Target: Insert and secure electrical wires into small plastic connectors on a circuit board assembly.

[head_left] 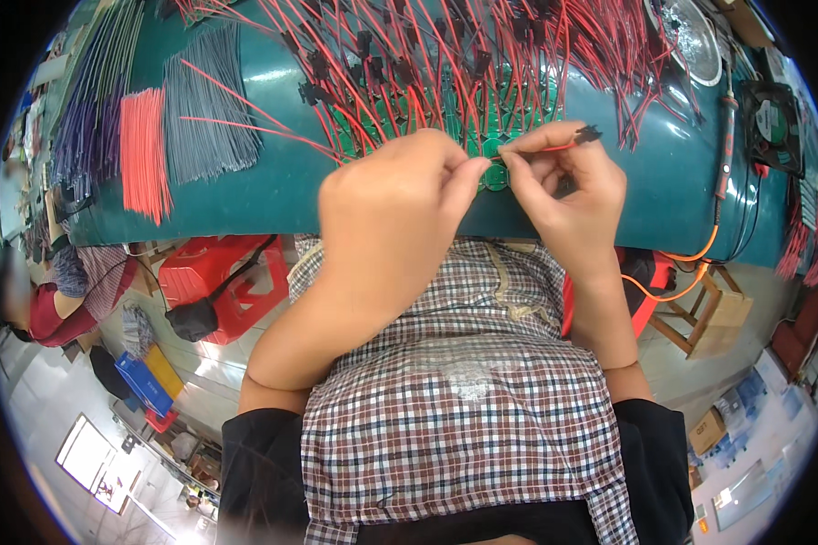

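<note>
L hand [395,204] & R hand [568,186] both pinch shut on red lead [554,147] w/ black plug [588,133], over green boards [495,173] on teal bench [273,191].

An electronics assembly workshop: teal counter [273,195] heaped with red-and-black connector leads [445,64], sorted bundles of cut wire [145,150], green circuit boards [495,136], a soldering iron [725,136], a small fan [773,123], red plastic stools [218,272] beneath.
</note>
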A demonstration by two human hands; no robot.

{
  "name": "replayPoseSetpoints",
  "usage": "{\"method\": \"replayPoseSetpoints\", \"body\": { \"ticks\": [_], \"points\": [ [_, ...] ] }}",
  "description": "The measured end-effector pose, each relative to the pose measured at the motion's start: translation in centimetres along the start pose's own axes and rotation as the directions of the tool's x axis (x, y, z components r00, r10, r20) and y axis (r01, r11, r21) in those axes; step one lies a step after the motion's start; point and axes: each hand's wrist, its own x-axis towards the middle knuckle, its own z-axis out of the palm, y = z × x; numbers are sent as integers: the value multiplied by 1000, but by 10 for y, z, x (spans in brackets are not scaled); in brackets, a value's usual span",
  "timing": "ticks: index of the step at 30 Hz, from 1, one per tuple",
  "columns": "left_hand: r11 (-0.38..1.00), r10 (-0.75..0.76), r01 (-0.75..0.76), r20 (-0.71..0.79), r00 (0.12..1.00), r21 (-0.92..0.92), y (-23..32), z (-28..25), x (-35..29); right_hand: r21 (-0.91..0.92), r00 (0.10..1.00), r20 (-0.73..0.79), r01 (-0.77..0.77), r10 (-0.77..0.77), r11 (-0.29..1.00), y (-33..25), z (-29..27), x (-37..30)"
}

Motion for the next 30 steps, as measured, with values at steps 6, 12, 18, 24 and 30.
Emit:
{"method": "replayPoseSetpoints", "body": {
  "ticks": [6,12,18,24,30],
  "points": [
    [919,-360,284,-291,886,-272,-17,-66,3,-93,998,50,50,-45,994,4,1,-1],
    [843,-489,536,-493,720,-53,-111,-133,3,-102,996,61,73,-67,992,2,0,0],
    [484,-440,648,-476,761,588,-222,-166,-10,-77,996,35,90,-88,993,3,1,1],
    [530,-552,683,-407,728,502,-294,-183,-33,-90,994,43,107,-104,990,6,0,-1],
    [647,-456,599,-390,800,472,-303,-183,-34,-75,994,15,111,-110,991,7,0,-1]
  ]
}}
